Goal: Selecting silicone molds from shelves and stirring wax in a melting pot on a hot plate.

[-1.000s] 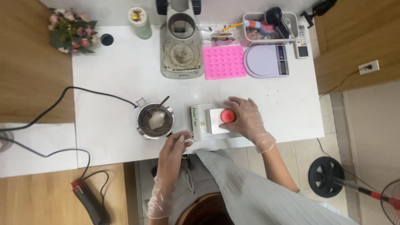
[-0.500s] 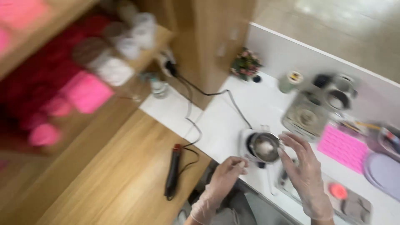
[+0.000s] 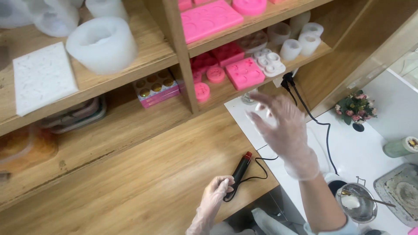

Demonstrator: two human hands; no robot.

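Observation:
My right hand (image 3: 283,130), in a clear glove, is raised with its fingers spread and holds nothing. It hovers in front of the lower shelf, nearest a pink square silicone mould (image 3: 244,72) and a white multi-cup mould (image 3: 270,62). My left hand (image 3: 214,196), also gloved, rests on the wooden counter (image 3: 143,182) with its fingers loosely bent. Its fingertips lie beside a black hand tool with a red tip (image 3: 241,170); it grips nothing.
Wooden shelves (image 3: 174,52) carry pink and white moulds, with a large white round mould (image 3: 102,43) at upper left. On the white table (image 3: 370,148) at the right are a metal pot with a white lump (image 3: 357,206), a flower bunch (image 3: 355,108), a green jar (image 3: 398,147) and a black cable (image 3: 314,119).
The view has swung left from the table to the shelves. My right hand left the red knob and pot and rose toward the shelf; my left hand moved next to the black tool.

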